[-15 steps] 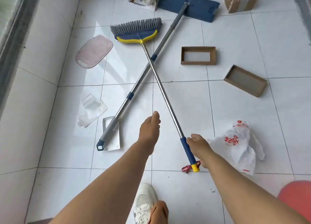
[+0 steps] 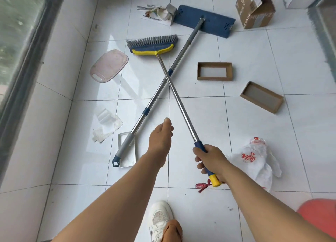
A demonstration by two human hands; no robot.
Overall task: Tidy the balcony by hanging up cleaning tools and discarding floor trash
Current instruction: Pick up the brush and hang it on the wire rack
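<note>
Floor: glossy white square tiles (image 2: 254, 132) with thin grey grout lines.

Broom: grey bristles, blue head with yellow trim (image 2: 152, 48); silver metal shaft, blue grip, yellow end cap.

Flat mop: dark blue rectangular pad (image 2: 214, 22); silver shaft with blue collars, grey grip, blue tip.

Oval plastic board (image 2: 109, 66): translucent pale pink.

Two shallow cardboard trays (image 2: 214, 71): brown walls, grey inside.

Crumpled plastic bag (image 2: 254, 160): white with red print.

Cardboard box (image 2: 254, 8): brown with white lettering.

Sneaker (image 2: 160, 218): white.
</note>
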